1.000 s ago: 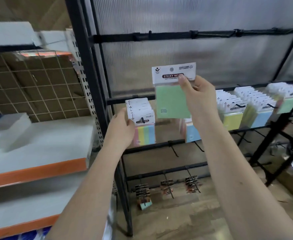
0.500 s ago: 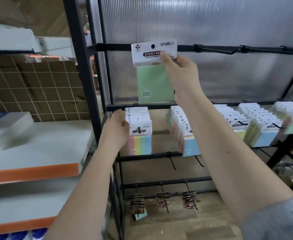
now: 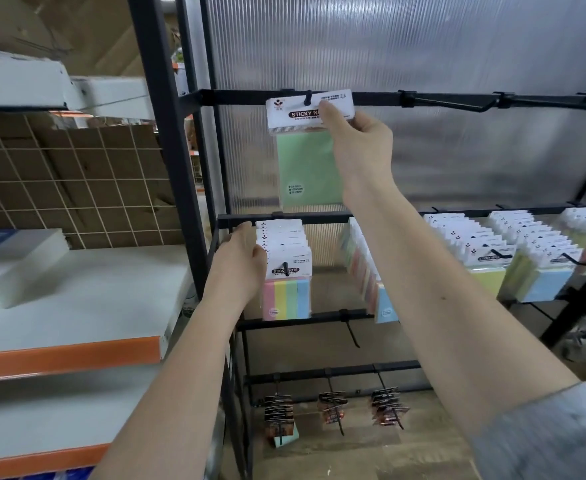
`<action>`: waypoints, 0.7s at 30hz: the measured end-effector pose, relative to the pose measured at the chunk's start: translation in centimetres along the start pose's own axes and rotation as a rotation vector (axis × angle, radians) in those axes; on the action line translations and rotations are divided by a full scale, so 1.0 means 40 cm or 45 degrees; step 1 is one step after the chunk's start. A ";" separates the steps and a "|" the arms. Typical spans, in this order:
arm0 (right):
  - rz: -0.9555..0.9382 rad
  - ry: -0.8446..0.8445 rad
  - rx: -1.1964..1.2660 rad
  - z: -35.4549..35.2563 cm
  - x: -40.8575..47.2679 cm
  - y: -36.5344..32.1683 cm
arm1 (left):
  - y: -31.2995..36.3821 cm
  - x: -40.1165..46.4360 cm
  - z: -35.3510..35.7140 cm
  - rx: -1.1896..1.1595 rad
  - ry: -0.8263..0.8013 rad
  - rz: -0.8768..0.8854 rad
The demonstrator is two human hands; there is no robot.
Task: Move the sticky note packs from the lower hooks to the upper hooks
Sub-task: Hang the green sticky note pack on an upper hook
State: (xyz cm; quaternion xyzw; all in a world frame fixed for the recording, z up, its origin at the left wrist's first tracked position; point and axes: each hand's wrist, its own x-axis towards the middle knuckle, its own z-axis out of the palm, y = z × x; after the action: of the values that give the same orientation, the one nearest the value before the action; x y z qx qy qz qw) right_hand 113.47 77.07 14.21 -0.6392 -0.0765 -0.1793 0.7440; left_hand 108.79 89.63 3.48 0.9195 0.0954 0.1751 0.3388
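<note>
the right hand (image 3: pixel 359 147) pinches the white header card of a green sticky note pack (image 3: pixel 310 148), thumb on the front, fingers curled behind. the pack's hole sits on an upper hook (image 3: pixel 307 98) of the black rack (image 3: pixel 167 161); whether it hangs fully seated is hard to tell. one rail down the rack, the left hand (image 3: pixel 241 263) grips a row of striped packs (image 3: pixel 286 268) at its left edge.

R hand (image 3: pixel 357 147) raised, fingers pinching; L hand (image 3: pixel 243 261) lower, fingers curled in grip; both forearms extended.
</note>
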 end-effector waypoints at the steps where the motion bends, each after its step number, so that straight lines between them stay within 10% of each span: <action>1: 0.005 0.000 -0.006 0.002 0.003 0.004 | -0.001 0.002 0.001 0.000 -0.004 -0.004; 21: 0.292 0.094 -0.272 0.117 0.181 0.068 | -0.051 0.066 0.021 -0.043 -0.262 0.020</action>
State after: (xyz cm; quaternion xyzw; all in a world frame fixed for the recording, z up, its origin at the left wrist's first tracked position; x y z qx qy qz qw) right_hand 121.71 80.76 14.99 -0.7121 0.0441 -0.1237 0.6897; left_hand 111.44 91.46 2.23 0.9275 0.0500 0.0841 0.3608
